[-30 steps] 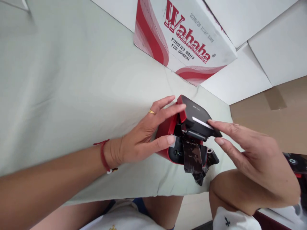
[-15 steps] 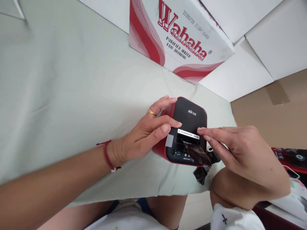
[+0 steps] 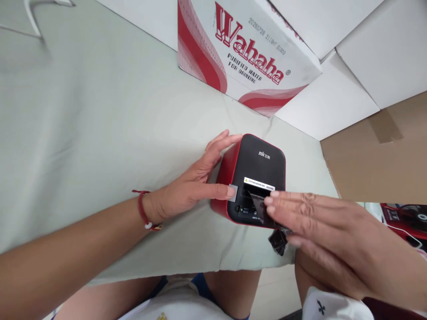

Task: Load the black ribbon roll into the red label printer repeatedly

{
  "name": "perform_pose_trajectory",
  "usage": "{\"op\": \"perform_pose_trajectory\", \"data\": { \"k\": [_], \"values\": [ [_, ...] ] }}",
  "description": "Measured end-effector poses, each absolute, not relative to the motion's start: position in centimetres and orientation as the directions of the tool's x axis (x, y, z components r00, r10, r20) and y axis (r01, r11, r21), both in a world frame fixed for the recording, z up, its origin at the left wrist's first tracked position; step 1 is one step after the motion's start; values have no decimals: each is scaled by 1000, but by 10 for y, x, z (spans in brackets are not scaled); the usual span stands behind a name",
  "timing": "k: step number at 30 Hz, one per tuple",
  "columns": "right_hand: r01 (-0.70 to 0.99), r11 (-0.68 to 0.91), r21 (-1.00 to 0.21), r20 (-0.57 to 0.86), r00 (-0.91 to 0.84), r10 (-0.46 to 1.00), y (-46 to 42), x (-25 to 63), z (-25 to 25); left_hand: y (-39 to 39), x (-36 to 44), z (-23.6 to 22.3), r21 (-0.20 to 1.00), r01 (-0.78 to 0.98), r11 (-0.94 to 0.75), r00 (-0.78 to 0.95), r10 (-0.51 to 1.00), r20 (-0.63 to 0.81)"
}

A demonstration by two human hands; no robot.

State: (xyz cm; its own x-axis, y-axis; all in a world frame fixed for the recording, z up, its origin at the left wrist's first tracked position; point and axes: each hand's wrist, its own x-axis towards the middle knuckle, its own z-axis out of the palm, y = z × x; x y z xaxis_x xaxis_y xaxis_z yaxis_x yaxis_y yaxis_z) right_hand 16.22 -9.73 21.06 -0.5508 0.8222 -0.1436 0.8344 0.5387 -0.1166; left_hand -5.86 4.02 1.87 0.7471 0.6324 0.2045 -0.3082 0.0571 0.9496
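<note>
Black on its face and red along its sides, a small boxy device (image 3: 260, 165) stands on the pale green cloth of the table (image 3: 133, 111), near the edge closest to the person. The left hand (image 3: 195, 180) spreads wide against the device's left side, its thumb on a grey tab (image 3: 236, 191) at the lower left of the face and its fingers reaching toward the far corner. The right hand (image 3: 333, 231) comes in from the right, fingers extended together over a strip of dark glossy film (image 3: 257, 206) that runs out of the slot; whether they pinch the strip, I cannot tell. A crumpled dark piece (image 3: 278, 242) hangs beside the device, just under that hand. A white label (image 3: 258, 183) with a yellow triangle lies above the slot. Beyond stands a red-and-white Wahaha carton (image 3: 250, 58), with white boxes (image 3: 347, 98) and a brown carton (image 3: 353, 164) to the right.
</note>
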Motion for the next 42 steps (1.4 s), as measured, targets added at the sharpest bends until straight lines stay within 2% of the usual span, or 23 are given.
{"op": "perform_pose_trajectory", "data": {
  "k": [3,7,12,15,19,21,25,30,34,39,40,42],
  "values": [
    [792,597,-129,-177,-611,772,-107,155,211,38,-54,15,920,-363,150,744,641,188],
    [796,591,-132,-244,-604,759,-110,152,210,32,-50,15,882,-394,259,763,627,156],
    [813,562,-151,-208,-582,786,-101,148,211,28,-51,17,873,-401,276,785,595,172],
    [871,455,-183,-122,-480,869,-85,149,201,30,-54,16,918,-336,212,795,586,156],
    [979,181,-97,15,-180,983,-52,157,172,32,-56,13,954,-286,89,776,606,176],
    [995,97,-34,-71,-100,992,-38,160,158,31,-55,13,952,-297,73,763,617,191],
    [994,91,67,-301,-66,951,-23,156,148,30,-53,13,954,-295,59,756,624,196],
    [990,74,121,-362,-25,932,-19,152,149,31,-52,12,957,-290,28,750,628,209],
    [998,61,-4,-294,-59,954,-24,159,148,33,-52,12,955,-295,4,748,623,229],
    [941,40,-337,-233,-125,964,-34,164,154,35,-53,11,953,-303,3,764,598,242],
    [933,45,-357,-218,-130,967,-34,163,155,35,-53,10,953,-304,6,763,600,240],
    [950,68,-306,-192,-131,972,-35,162,154,35,-53,9,953,-303,19,763,604,230]
  ]
}}
